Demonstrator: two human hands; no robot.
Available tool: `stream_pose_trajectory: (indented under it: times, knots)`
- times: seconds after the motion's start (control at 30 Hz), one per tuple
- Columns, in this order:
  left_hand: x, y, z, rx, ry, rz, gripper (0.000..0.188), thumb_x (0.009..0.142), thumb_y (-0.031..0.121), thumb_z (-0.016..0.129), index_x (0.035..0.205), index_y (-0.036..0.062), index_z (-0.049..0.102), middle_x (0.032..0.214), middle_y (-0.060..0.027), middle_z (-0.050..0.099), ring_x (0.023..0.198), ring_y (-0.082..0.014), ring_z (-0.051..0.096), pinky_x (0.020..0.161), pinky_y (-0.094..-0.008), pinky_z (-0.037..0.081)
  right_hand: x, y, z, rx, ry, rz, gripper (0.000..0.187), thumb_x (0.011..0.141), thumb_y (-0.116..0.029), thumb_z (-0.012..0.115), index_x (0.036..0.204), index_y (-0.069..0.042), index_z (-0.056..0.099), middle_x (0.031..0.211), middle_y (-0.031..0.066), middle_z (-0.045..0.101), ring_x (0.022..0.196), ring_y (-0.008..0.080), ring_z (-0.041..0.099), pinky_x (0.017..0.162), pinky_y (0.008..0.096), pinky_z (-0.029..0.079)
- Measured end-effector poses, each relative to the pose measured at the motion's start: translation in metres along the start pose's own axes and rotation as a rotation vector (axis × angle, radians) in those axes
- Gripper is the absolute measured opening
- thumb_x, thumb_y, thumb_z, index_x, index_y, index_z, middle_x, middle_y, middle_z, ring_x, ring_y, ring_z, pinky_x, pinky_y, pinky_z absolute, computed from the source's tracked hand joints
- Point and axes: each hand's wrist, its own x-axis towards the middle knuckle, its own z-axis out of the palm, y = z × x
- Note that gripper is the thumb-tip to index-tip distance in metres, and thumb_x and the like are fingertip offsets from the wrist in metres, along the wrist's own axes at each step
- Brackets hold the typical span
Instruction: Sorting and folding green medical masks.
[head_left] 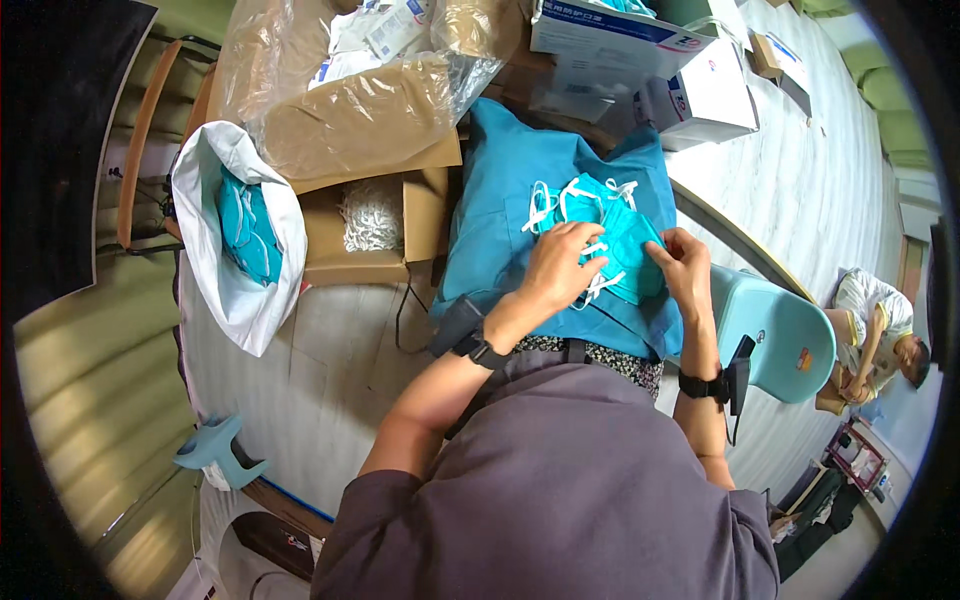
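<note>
Several teal face masks (628, 240) with white ear loops lie overlapped on a blue cloth (500, 190) spread over my lap. My left hand (562, 262) rests at their left side, thumb and forefinger apart with a white loop showing between them. At the masks' right edge, my right hand (684, 262) is closed in a pinch on a mask's rim. The undersides of the masks and some of my fingertips are hidden. Both wrists wear black straps with dark devices.
Left of me stands a white sack (190, 205) holding teal masks. Beside it, a cardboard box (425, 215) contains white loops, next to a plastic-lined carton (360, 115). White boxes (705, 100) are ahead right; a light blue stool (770, 335) and a seated person (865, 325) are right.
</note>
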Motion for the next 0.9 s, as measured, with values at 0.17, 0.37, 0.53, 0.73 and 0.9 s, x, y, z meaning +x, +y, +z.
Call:
stream_pose_trajectory:
  times: [0.17, 0.37, 0.53, 0.73, 0.9]
  knots:
    - [0.004, 0.021, 0.002, -0.163, 0.018, -0.157, 0.027, 0.078, 0.006, 0.075, 0.1, 0.0018, 0.06, 0.084, -0.0098, 0.066, 0.063, -0.0132, 0.061, 0.06, -0.0282, 0.05, -0.023, -0.026, -0.018, 0.421, -0.012, -0.068, 0.011, 0.088, -0.011, 0.07, 0.087, -0.001, 0.064, 0.074, -0.0052, 0.057, 0.068, 0.0031, 0.048, 0.059, 0.0203, 0.036]
    - [0.014, 0.053, -0.015, -0.452, -0.075, -0.329, 0.02, 0.087, 0.014, 0.072, 0.095, -0.0006, 0.061, 0.076, -0.0054, 0.067, 0.065, -0.0071, 0.062, 0.059, -0.0243, 0.049, -0.026, -0.045, -0.039, 0.631, 0.06, -0.178, 0.01, 0.093, -0.01, 0.064, 0.096, -0.001, 0.063, 0.085, -0.0033, 0.062, 0.078, 0.0029, 0.053, 0.071, 0.0176, 0.041]
    - [0.016, 0.073, -0.024, -0.359, -0.223, -0.137, 0.023, 0.083, 0.017, 0.078, 0.094, 0.0005, 0.067, 0.071, 0.0024, 0.055, 0.059, -0.0036, 0.048, 0.053, -0.0223, 0.042, -0.027, -0.062, -0.045, 0.709, 0.112, -0.221, 0.009, 0.094, -0.01, 0.063, 0.098, -0.001, 0.063, 0.088, -0.0026, 0.062, 0.081, 0.0029, 0.054, 0.074, 0.0175, 0.042]
    - [0.017, 0.075, -0.017, -0.437, -0.093, -0.214, 0.028, 0.076, 0.009, 0.081, 0.098, 0.0035, 0.065, 0.063, 0.0071, 0.041, 0.057, -0.002, 0.037, 0.05, -0.022, 0.035, -0.029, -0.069, -0.049, 0.738, 0.127, -0.242, 0.009, 0.094, -0.01, 0.063, 0.098, -0.002, 0.063, 0.089, -0.002, 0.063, 0.081, 0.0035, 0.055, 0.075, 0.0184, 0.042]
    - [0.019, 0.07, -0.007, -0.361, -0.095, -0.11, 0.025, 0.078, 0.006, 0.079, 0.097, 0.0034, 0.063, 0.06, 0.0081, 0.037, 0.055, -0.0015, 0.036, 0.048, -0.0222, 0.033, -0.029, -0.072, -0.051, 0.769, 0.102, -0.249, 0.011, 0.094, -0.011, 0.063, 0.098, -0.002, 0.063, 0.091, -0.001, 0.065, 0.081, 0.0047, 0.056, 0.076, 0.0199, 0.043]
